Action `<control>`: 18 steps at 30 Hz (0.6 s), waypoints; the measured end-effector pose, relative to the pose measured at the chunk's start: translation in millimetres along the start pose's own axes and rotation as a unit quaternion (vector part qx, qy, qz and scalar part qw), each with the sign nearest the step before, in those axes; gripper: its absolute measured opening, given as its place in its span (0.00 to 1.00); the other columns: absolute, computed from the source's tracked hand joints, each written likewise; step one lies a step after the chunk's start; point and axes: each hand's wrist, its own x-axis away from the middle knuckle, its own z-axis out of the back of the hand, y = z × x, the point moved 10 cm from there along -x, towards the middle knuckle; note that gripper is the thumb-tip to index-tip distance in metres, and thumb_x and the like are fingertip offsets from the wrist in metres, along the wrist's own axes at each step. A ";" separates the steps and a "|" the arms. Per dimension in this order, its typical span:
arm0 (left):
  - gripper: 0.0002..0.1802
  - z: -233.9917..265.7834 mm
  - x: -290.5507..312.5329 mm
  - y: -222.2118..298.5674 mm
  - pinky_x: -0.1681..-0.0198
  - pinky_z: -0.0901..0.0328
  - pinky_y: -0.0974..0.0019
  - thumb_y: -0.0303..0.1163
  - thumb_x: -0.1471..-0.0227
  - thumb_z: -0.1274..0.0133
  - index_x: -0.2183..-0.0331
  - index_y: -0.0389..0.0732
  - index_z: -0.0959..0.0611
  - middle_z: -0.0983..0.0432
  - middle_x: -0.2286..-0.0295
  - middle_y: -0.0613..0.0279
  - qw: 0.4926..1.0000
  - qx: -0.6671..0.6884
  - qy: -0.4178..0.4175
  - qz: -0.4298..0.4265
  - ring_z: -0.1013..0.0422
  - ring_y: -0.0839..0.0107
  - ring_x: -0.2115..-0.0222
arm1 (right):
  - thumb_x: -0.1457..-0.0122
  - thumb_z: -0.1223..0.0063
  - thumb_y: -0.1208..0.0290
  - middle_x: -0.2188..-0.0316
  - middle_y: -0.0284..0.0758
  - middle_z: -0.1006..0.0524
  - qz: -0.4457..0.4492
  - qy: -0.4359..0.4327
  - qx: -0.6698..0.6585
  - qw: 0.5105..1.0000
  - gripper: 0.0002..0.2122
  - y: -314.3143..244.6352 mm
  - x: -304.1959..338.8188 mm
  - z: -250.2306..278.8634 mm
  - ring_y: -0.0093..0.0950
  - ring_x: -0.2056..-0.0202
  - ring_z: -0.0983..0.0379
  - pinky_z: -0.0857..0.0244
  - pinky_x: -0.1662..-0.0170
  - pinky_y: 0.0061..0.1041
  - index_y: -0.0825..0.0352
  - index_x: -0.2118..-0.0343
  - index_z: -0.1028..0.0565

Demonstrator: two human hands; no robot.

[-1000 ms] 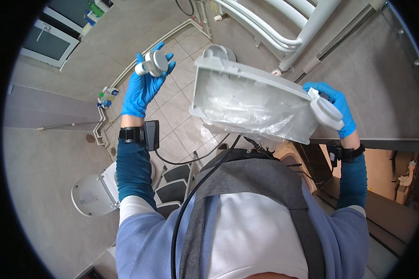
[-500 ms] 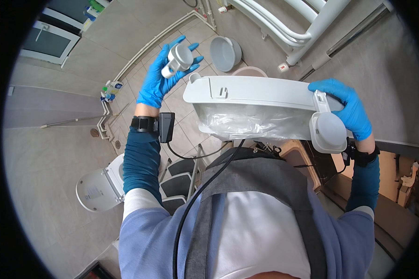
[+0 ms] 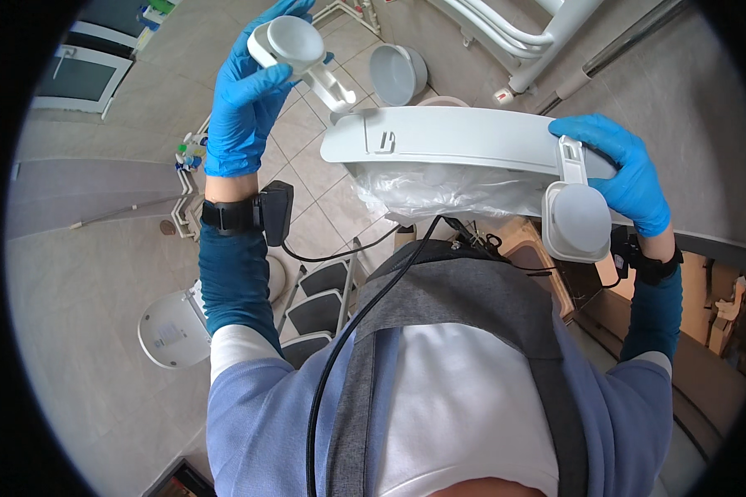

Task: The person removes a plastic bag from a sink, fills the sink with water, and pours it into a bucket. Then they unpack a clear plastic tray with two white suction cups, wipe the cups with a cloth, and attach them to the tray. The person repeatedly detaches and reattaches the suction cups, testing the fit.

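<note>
My left hand, in a blue glove, is closed on a white plastic bracket with a round disc. The bracket's slotted arm points down toward the left end of a long white plastic piece, perhaps a shelf; I cannot tell whether they touch. A slot shows near that left end. Clear plastic film hangs below the front. My right hand, also blue-gloved, grips the right end. Beside it, a matching bracket with a round disc sits on that end of the long piece.
A grey bucket stands on the tiled floor beyond the long piece. A white towel radiator is at the upper right. A step ladder and a toilet with raised lid are at left. A black cable runs down my front.
My left hand has moved up and left. The bracket in it has turned, so its arm now points toward the long piece's left end. The long piece has shifted slightly upward in view.
</note>
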 end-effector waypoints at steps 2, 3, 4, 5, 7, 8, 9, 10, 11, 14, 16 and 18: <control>0.42 -14.1 3.0 11.8 0.47 0.40 0.39 0.31 0.63 0.36 0.45 0.38 0.35 0.46 0.42 0.50 0.999 -0.024 -0.028 -0.026 0.48 0.54 0.41 | 0.64 0.32 0.71 0.59 0.35 0.25 0.001 0.004 0.000 1.000 0.25 -1.7 0.3 0.6 0.31 0.58 0.28 0.34 0.51 0.30 0.59 0.56 0.23; 0.42 -19.9 5.0 14.4 0.47 0.40 0.39 0.31 0.64 0.36 0.45 0.38 0.35 0.46 0.42 0.50 0.998 -0.040 -0.034 -0.032 0.48 0.54 0.41 | 0.64 0.32 0.71 0.59 0.35 0.25 0.004 0.008 -0.004 1.000 0.25 -3.0 0.9 1.3 0.31 0.58 0.28 0.34 0.51 0.30 0.59 0.56 0.23; 0.43 -25.8 7.4 16.3 0.47 0.40 0.39 0.31 0.64 0.35 0.45 0.39 0.34 0.46 0.42 0.50 0.997 -0.057 -0.041 -0.038 0.48 0.54 0.41 | 0.64 0.32 0.71 0.59 0.35 0.25 0.002 0.009 -0.001 1.000 0.25 -4.1 2.0 1.5 0.31 0.58 0.28 0.34 0.51 0.30 0.59 0.56 0.23; 0.43 -30.6 8.6 17.9 0.47 0.40 0.39 0.30 0.64 0.35 0.45 0.39 0.34 0.46 0.42 0.50 0.995 -0.073 -0.047 -0.044 0.48 0.54 0.41 | 0.64 0.32 0.71 0.59 0.35 0.25 0.004 0.012 -0.002 1.000 0.25 -5.2 2.3 2.0 0.31 0.58 0.28 0.34 0.51 0.30 0.59 0.56 0.23; 0.43 -38.3 9.6 16.9 0.45 0.42 0.42 0.27 0.65 0.37 0.44 0.39 0.35 0.46 0.42 0.49 0.995 -0.072 -0.065 -0.035 0.47 0.54 0.41 | 0.64 0.32 0.71 0.59 0.35 0.25 0.001 0.018 -0.007 1.000 0.25 -6.9 3.9 2.9 0.31 0.58 0.28 0.34 0.51 0.29 0.59 0.56 0.23; 0.43 -41.5 9.9 16.9 0.44 0.42 0.44 0.26 0.65 0.38 0.44 0.40 0.36 0.46 0.43 0.48 0.995 -0.063 -0.074 -0.033 0.47 0.54 0.42 | 0.64 0.32 0.71 0.60 0.34 0.25 -0.003 0.020 -0.010 1.000 0.25 -7.1 4.8 3.4 0.31 0.58 0.28 0.34 0.51 0.29 0.59 0.56 0.23; 0.44 -44.0 10.3 17.1 0.43 0.43 0.46 0.25 0.65 0.38 0.44 0.40 0.36 0.45 0.43 0.48 0.995 -0.054 -0.082 -0.032 0.46 0.53 0.42 | 0.64 0.31 0.71 0.60 0.34 0.25 -0.007 0.023 -0.011 1.000 0.25 -7.6 5.9 3.5 0.31 0.58 0.28 0.34 0.51 0.29 0.59 0.56 0.23; 0.44 -46.4 10.3 15.9 0.42 0.44 0.48 0.24 0.65 0.39 0.44 0.40 0.37 0.44 0.43 0.47 0.994 -0.049 -0.090 -0.026 0.45 0.53 0.42 | 0.64 0.31 0.71 0.59 0.34 0.24 -0.008 0.025 -0.007 1.000 0.26 -8.7 6.8 3.9 0.31 0.58 0.27 0.34 0.51 0.30 0.59 0.56 0.23; 0.44 -48.7 10.3 14.6 0.42 0.44 0.49 0.23 0.65 0.40 0.43 0.41 0.37 0.43 0.44 0.47 0.994 -0.044 -0.097 -0.020 0.44 0.53 0.43 | 0.64 0.31 0.71 0.59 0.34 0.24 -0.008 0.027 -0.002 1.000 0.26 -9.5 7.8 4.0 0.31 0.58 0.27 0.33 0.51 0.30 0.58 0.56 0.23; 0.43 -52.3 11.3 14.3 0.41 0.44 0.55 0.21 0.66 0.39 0.45 0.43 0.35 0.41 0.44 0.52 0.993 -0.047 -0.105 -0.005 0.42 0.57 0.44 | 0.64 0.31 0.70 0.58 0.34 0.24 0.002 0.035 0.011 0.999 0.26 -14.2 10.8 5.5 0.31 0.58 0.27 0.33 0.50 0.31 0.57 0.55 0.24; 0.42 -53.1 12.6 16.8 0.42 0.43 0.58 0.22 0.67 0.37 0.46 0.44 0.34 0.40 0.45 0.55 0.993 -0.061 -0.096 -0.008 0.40 0.59 0.45 | 0.64 0.30 0.69 0.58 0.34 0.24 0.003 0.040 0.015 0.999 0.27 -15.4 12.7 6.9 0.31 0.57 0.27 0.33 0.50 0.31 0.57 0.55 0.24; 0.43 -53.6 14.7 20.7 0.42 0.41 0.59 0.25 0.67 0.35 0.47 0.44 0.33 0.37 0.46 0.55 0.993 -0.083 -0.077 -0.020 0.38 0.60 0.46 | 0.64 0.30 0.68 0.57 0.34 0.25 -0.003 0.043 0.007 0.999 0.27 -14.6 14.7 8.0 0.32 0.57 0.27 0.32 0.50 0.31 0.57 0.55 0.24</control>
